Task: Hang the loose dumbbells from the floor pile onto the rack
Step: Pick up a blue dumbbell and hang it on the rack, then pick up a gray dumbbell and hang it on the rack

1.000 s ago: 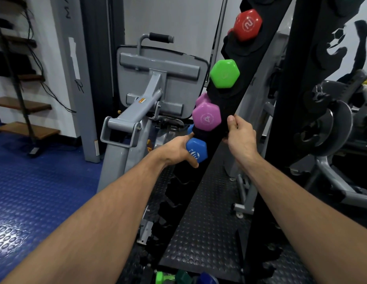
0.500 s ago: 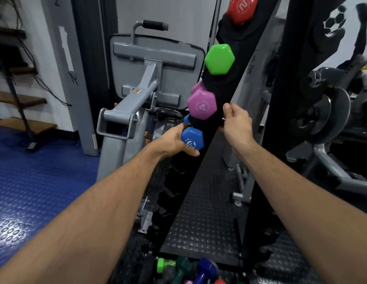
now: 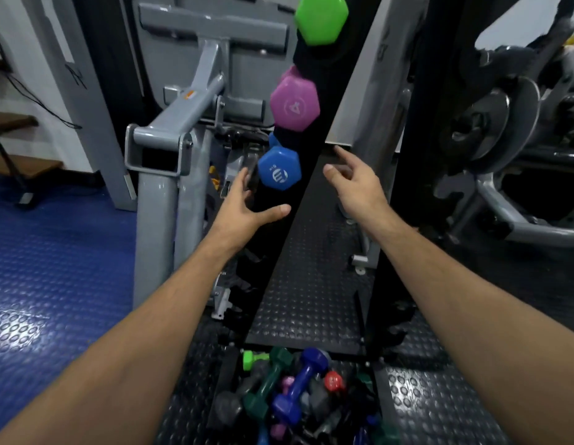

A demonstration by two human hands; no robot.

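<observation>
Both hands have let go since half a second ago. The left hand [image 3: 247, 208], which was wrapped on the blue dumbbell [image 3: 279, 168], now hangs just below and beside it with fingers spread and nothing held; the right hand [image 3: 354, 183], which was gripping the rack [image 3: 298, 200] edge, is off it with fingers loosely apart. The view has also tipped down, bringing the floor pile [image 3: 292, 396] into sight. The blue dumbbell stays seated in its slot on the rack's left upright with no hand on it, so I judge that one hung and the next pick due from the pile.

Counts: three dumbbells show on the rack here, a green one [image 3: 321, 19] at the top, a purple one [image 3: 294, 102] below it and the blue one lowest (the frame cuts off anything higher). Empty slots run down the rack beneath the blue one.

In the pile I can make out about five: a dark blue one, a dark green one, a bright green end, a red end and a pink one. Grey and black pieces lie tangled among them, too jumbled to count.
</observation>
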